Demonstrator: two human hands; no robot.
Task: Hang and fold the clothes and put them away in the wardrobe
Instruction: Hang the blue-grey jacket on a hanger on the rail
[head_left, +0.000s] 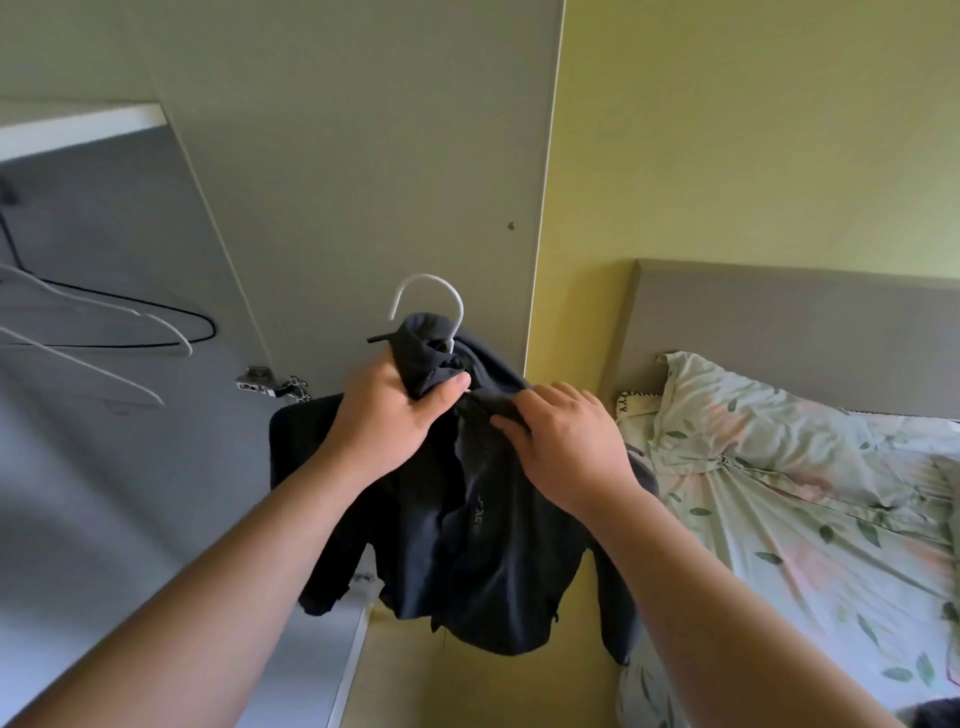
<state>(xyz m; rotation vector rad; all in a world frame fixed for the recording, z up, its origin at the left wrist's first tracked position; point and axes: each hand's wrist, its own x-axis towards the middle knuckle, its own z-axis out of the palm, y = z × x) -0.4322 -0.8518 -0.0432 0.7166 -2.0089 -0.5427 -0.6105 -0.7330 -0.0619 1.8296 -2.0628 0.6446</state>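
Observation:
A dark navy jacket (493, 571) hangs on a white hanger whose hook (431, 296) sticks up above the collar. My left hand (395, 415) grips the bunched collar just under the hook and holds the whole thing up in the air. My right hand (566, 441) pinches the dark fabric at the jacket's right shoulder, next to the collar. The hanger's shoulders are hidden inside the jacket. The open wardrobe (104, 467) is to the left, its door (363, 156) standing right behind the jacket.
Inside the wardrobe, white hangers (93, 343) and a black one (171, 332) hang at the left. A door hinge (260, 384) sits on the door's edge. A bed with floral sheets (805, 493) and a grey headboard (779, 322) fills the right, against a yellow wall.

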